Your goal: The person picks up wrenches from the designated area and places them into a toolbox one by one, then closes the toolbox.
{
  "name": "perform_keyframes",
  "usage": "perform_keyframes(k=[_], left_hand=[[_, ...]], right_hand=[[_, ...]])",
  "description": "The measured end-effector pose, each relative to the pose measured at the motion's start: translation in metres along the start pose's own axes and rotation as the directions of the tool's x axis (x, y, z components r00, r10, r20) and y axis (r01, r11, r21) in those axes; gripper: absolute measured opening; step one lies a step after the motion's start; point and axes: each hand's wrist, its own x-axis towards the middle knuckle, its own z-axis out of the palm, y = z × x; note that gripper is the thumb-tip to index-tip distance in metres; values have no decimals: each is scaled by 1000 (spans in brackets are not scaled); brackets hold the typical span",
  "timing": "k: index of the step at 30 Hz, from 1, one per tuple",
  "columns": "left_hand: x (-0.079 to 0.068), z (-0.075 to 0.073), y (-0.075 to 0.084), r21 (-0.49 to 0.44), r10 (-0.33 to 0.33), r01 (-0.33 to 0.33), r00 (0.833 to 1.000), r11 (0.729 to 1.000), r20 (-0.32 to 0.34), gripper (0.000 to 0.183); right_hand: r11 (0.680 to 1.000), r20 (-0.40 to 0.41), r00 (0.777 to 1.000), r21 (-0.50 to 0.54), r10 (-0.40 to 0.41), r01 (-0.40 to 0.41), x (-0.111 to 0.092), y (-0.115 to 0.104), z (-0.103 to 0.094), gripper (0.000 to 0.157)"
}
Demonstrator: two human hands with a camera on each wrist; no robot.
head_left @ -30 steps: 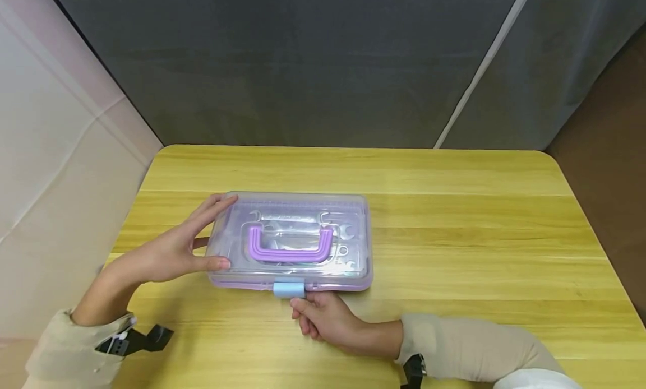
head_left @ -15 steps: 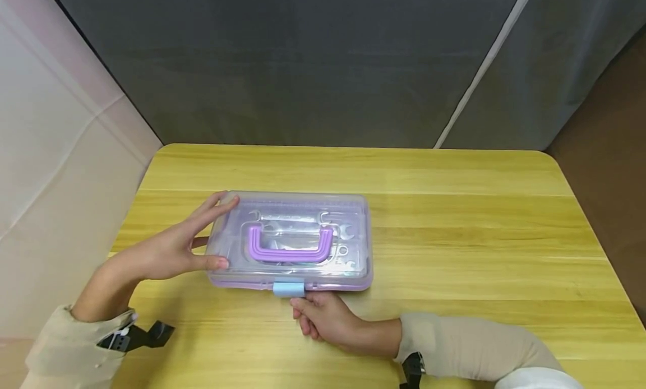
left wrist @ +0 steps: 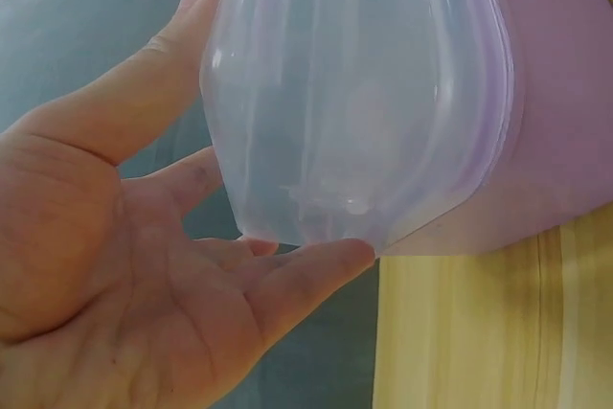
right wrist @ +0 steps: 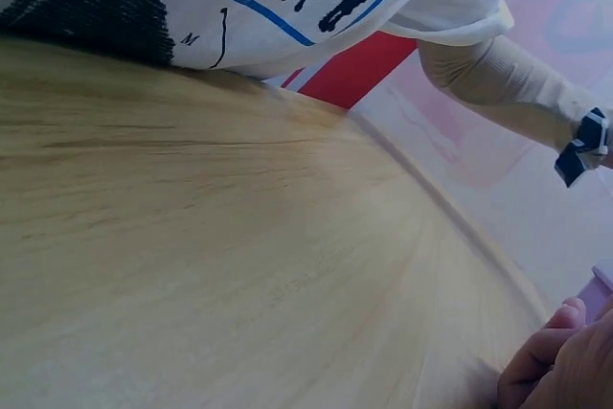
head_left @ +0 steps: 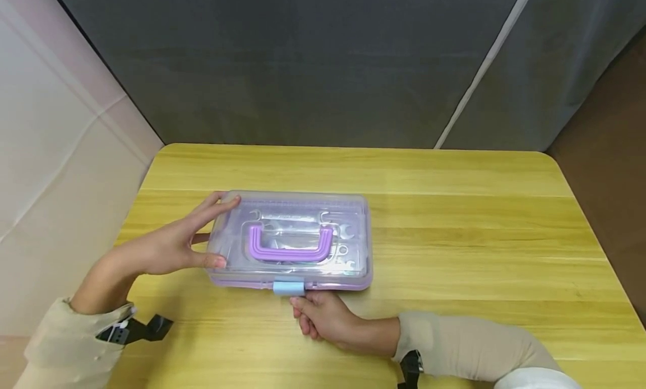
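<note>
A clear-lidded purple toolbox lies closed on the table, with several wrenches showing through its lid. Its purple handle is folded flat. My left hand spans the box's left end, fingers spread and fairly straight, thumb on the lid near the front and a finger at the back corner. The left wrist view shows a gap between that palm and the box. At the front edge, my right hand has curled fingers and holds the light blue latch; the exact contact is partly hidden.
The wooden table extends to the right of the box and behind it. A dark grey curtain hangs along the far edge, and a white cloth stands at the left.
My left wrist and forearm have risen slightly, and the left thumb has slid a little toward the lid's left edge. The right hand and the box stay almost where they were.
</note>
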Motion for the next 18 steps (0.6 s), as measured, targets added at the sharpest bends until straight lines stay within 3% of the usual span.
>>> perform_keyframes(k=[10,18], left_hand=[[-1,-1,-2,-26,12,-11,1000,1000,16,105],[-2,-1,-1,-23,-32,32,999,999,22,105]], right_hand=[[995,-37,996,58,84,-81,1,-5,2,30],[992,-33,994,78,101,-98,0,-6,2,30]])
